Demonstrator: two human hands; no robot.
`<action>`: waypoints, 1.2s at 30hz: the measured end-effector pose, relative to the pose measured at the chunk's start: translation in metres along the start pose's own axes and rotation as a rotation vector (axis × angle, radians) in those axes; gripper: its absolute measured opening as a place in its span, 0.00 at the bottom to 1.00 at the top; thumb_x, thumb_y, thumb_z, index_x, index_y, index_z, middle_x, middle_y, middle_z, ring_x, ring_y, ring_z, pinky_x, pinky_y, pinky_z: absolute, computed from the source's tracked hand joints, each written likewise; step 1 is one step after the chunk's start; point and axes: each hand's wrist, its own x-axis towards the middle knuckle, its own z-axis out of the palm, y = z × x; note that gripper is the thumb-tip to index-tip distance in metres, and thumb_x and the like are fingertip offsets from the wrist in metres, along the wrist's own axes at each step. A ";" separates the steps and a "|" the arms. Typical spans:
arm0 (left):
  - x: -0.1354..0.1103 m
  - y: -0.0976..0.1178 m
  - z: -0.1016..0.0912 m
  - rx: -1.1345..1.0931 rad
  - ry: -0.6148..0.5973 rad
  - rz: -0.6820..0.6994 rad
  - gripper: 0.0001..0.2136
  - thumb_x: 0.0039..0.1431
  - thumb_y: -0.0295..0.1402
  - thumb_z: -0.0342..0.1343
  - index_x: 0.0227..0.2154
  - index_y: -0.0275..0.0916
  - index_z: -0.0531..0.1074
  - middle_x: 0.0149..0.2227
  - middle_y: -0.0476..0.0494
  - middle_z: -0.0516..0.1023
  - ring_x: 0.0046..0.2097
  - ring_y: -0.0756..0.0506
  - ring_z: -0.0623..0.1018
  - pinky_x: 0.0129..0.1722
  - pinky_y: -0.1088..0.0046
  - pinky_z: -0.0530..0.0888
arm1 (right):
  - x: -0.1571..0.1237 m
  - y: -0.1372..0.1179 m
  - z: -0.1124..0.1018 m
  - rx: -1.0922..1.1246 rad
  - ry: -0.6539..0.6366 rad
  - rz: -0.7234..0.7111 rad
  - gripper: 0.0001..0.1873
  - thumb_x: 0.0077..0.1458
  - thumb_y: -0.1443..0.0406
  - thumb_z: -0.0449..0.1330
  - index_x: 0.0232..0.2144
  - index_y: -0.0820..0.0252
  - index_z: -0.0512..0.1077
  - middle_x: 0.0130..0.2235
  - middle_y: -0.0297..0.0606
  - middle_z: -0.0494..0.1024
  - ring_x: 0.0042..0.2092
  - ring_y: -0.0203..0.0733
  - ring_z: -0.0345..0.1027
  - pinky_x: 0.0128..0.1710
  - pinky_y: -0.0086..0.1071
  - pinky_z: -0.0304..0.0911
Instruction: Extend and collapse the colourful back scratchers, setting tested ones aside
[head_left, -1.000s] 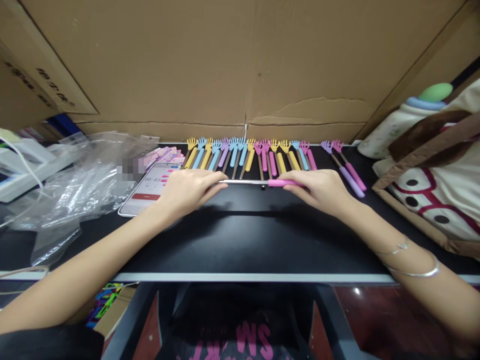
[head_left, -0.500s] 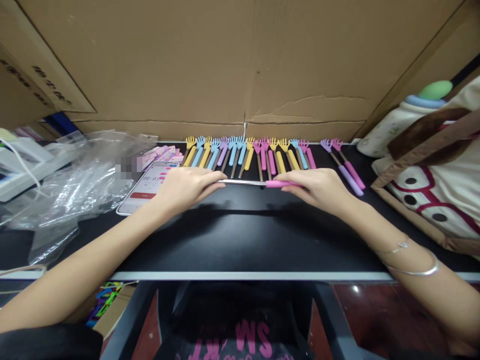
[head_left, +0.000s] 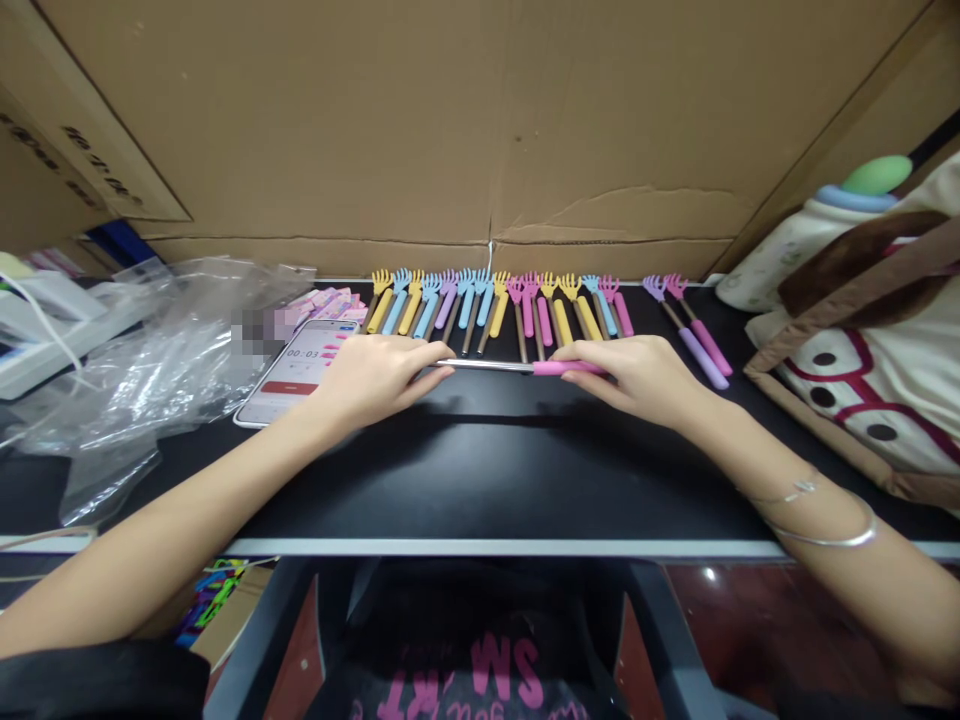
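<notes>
Between my two hands, level above the black table, is a back scratcher [head_left: 491,366] with a metal rod and a pink handle. My left hand [head_left: 382,372] pinches the rod's left end between thumb and fingers; the claw end is hidden by that hand. Around the pink handle, the fingers of my right hand [head_left: 626,378] are closed. Behind them lies a row of back scratchers [head_left: 484,302] in yellow, blue, purple and pink, claws toward the cardboard. Apart on the right rest a purple back scratcher [head_left: 697,352] and a pink one [head_left: 705,335].
A phone [head_left: 289,385] showing a timer lies beside my left hand, near pink packets [head_left: 330,303]. Clear plastic bags [head_left: 172,350] and a white power strip [head_left: 45,330] are at left. A bottle [head_left: 802,240] and a cloth bag [head_left: 892,350] stand right. Cardboard [head_left: 420,130] walls the back.
Almost nothing differs. Both hands keep their hold on the back scratcher in nearly the same place; the view has shifted very slightly.
</notes>
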 end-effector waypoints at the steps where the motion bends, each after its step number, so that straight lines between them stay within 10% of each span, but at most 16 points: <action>1: 0.000 0.000 0.000 -0.001 -0.002 0.000 0.17 0.66 0.42 0.42 0.38 0.42 0.75 0.34 0.47 0.82 0.32 0.47 0.78 0.24 0.76 0.60 | 0.000 0.000 0.000 0.000 -0.004 0.001 0.16 0.64 0.56 0.48 0.41 0.54 0.74 0.32 0.32 0.81 0.28 0.34 0.71 0.26 0.28 0.54; 36: -0.001 -0.001 0.003 0.036 0.018 0.037 0.20 0.68 0.44 0.38 0.38 0.43 0.76 0.31 0.46 0.80 0.32 0.47 0.78 0.24 0.74 0.61 | 0.000 0.001 -0.001 0.203 -0.123 0.048 0.14 0.63 0.55 0.49 0.41 0.54 0.69 0.32 0.33 0.80 0.26 0.34 0.69 0.28 0.26 0.56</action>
